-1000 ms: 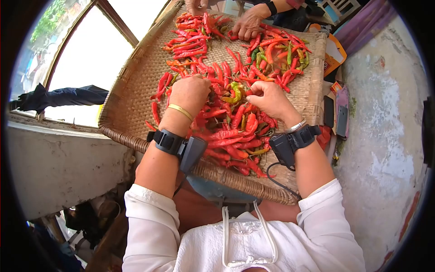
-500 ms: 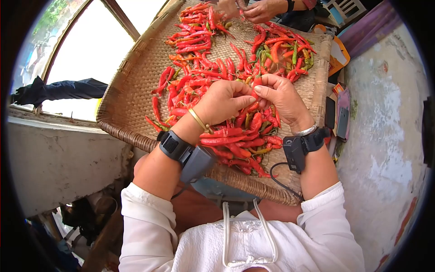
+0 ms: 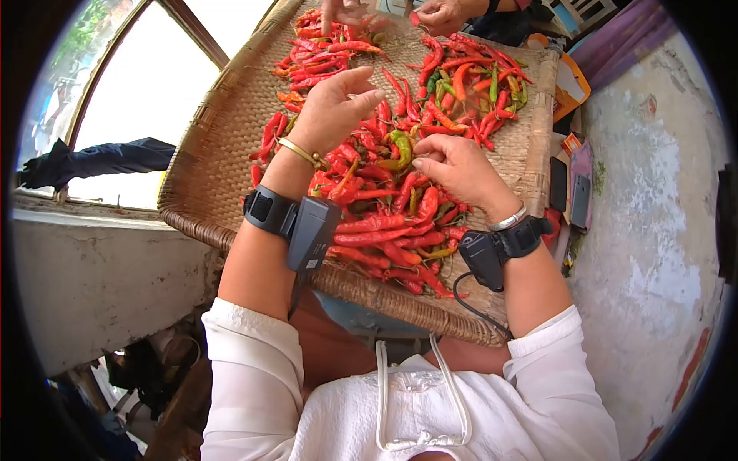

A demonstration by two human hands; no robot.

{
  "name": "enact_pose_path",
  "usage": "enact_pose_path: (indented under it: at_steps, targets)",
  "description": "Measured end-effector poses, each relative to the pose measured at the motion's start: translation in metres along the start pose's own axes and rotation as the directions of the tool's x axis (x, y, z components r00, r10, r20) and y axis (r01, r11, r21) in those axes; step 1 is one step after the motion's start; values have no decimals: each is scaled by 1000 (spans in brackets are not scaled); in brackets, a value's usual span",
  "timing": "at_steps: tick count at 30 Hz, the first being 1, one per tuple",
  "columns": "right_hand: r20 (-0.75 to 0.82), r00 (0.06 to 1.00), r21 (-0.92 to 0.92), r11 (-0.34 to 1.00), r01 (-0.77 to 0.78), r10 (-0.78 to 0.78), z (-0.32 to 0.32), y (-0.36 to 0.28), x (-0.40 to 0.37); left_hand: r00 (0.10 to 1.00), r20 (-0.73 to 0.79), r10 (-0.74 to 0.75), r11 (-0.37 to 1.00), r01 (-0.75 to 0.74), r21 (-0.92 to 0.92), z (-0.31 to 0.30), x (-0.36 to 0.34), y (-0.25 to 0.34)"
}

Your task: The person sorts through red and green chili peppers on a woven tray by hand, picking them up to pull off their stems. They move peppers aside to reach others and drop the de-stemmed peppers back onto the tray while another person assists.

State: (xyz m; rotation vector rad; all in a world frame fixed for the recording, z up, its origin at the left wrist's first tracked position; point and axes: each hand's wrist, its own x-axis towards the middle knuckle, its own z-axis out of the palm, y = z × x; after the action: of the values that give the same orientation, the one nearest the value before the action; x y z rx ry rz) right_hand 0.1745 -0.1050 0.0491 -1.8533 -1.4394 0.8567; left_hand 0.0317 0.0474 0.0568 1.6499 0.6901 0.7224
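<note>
My left hand (image 3: 334,111) is raised over the left-middle of the chili peppers, its thumb and fingers apart and no pepper visible in them. Lower and to the right, my right hand (image 3: 465,173) hovers over the main heap of red chili peppers (image 3: 377,224), thumb and forefinger slightly parted. Between the two hands lies a curved green chili pepper (image 3: 400,150). Farther up the woven tray (image 3: 223,154) are a separate red pile (image 3: 319,65) at the left and a mixed red and green pile (image 3: 469,84) at the right.
Another person's hands (image 3: 442,15) work at the tray's far end, one near a red pepper. A dark folded umbrella (image 3: 100,161) lies by the window at left. At right, a phone (image 3: 580,201) sits beside the worn wall (image 3: 653,207). Devices are strapped to both my wrists.
My hands were together around a red chili pepper and have separated. The left moved up and left; the right shifted slightly down. The other person's hand reaches over the far-left pile.
</note>
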Motion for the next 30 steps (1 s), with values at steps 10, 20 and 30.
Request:
enact_pose_path:
  at_steps: [10,20,30]
  targets:
    - [186,966,-412,879,241,-178,18,7,-6,888,459,40,556,-401,728,18,-42,-4]
    - [158,967,-473,844,252,-200,22,12,-14,839,543,-36,365,-495,789,10,-49,-8]
    - [-7,887,-533,752,388,-462,13,16,-7,900,402,-168,205,-366,907,-29,-29,-27]
